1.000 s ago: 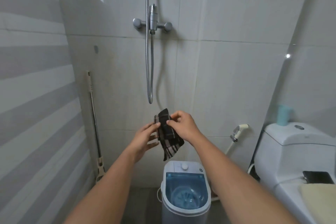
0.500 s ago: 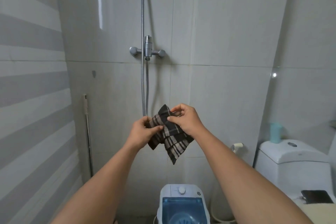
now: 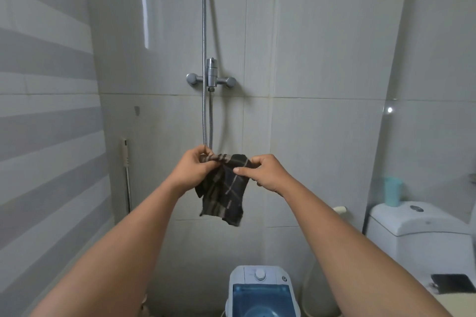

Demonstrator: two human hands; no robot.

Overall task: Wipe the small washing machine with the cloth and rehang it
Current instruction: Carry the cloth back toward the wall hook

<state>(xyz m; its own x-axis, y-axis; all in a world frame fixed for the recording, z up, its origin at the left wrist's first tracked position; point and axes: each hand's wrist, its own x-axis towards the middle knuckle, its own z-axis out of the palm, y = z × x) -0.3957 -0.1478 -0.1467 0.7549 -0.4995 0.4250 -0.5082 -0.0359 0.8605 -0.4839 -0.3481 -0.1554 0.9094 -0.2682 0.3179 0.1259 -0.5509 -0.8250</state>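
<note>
the light is soft and a little dim, with a cool grey tone over all the tiles. a narrow bright reflection (image 3: pixel 144 8) shines on the glossy back wall, and a small glare spot (image 3: pixel 390 110) sits on the right wall. the shower hose (image 3: pixel 204 33) throws a faint shadow beside it. the wide lens bends the striped wall (image 3: pixel 46 110) at the left edge. the cloth (image 3: pixel 226 193) has a slightly blurred lower corner.
</note>
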